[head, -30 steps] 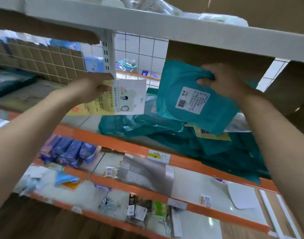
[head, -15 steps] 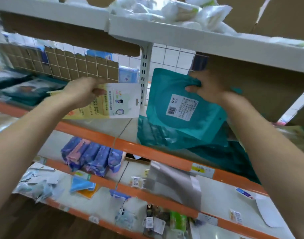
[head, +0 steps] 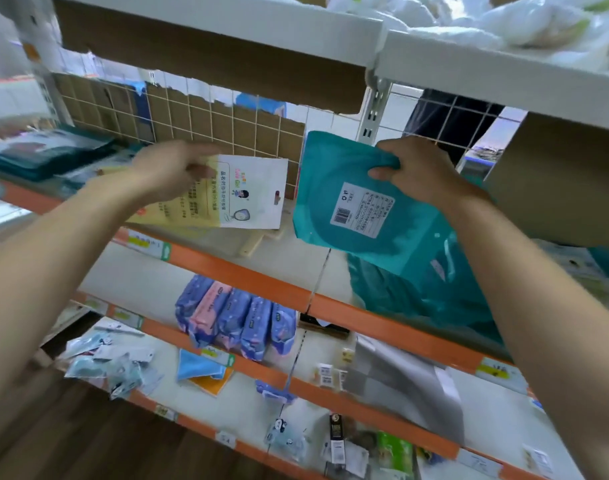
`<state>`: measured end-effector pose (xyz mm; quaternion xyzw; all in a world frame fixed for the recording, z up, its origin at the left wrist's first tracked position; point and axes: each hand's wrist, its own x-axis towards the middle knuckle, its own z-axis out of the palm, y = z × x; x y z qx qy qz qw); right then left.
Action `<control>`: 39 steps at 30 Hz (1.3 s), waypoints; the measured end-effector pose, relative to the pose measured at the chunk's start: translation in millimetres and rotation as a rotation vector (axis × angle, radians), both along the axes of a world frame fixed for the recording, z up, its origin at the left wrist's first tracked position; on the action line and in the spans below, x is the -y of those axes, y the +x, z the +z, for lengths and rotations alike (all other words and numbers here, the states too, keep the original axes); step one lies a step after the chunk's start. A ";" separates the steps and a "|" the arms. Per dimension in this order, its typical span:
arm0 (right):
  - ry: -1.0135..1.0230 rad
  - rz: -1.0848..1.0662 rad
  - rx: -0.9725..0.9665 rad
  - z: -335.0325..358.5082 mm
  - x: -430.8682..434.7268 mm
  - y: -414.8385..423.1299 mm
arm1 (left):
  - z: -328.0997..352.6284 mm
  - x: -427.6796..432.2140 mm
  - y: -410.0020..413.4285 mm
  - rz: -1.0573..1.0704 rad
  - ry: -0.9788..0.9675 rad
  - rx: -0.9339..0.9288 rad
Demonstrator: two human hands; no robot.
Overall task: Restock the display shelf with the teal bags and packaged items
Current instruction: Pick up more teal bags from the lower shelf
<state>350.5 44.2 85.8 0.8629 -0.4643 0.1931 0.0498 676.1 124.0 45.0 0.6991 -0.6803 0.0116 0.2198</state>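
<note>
Head view: shelf (head: 247,271) holding heaped teal bags (head: 417,292).
Left hand (head: 168,171) grips a printed packet (head: 247,192); right hand (head: 424,168) pinches a teal bag (head: 337,209).

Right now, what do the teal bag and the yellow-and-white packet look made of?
Teal bag: likely soft matte plastic film, creasing where the right hand grips it; white label stuck on. Yellow-and-white packet, in the left hand: flat printed plastic or card, unclear which; punched hang hole.

Your teal bag (head: 334,188) sticker (head: 362,209): barcode, recycling mark, print too small.
Your card pack (head: 251,192): Chinese print, illegible.
Black packet (head: 336,434): "5".
</note>
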 end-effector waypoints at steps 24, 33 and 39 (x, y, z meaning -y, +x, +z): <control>0.158 0.034 0.010 -3.9 104.4 204.0 | -0.4 86.5 195.9 -0.087 -0.041 0.057; 0.153 -0.050 0.068 -8.8 88.7 289.2 | 4.0 96.4 292.3 -0.168 -0.041 0.034; 0.088 -0.106 0.075 -11.7 73.7 348.4 | 2.7 98.0 355.6 -0.163 -0.036 0.028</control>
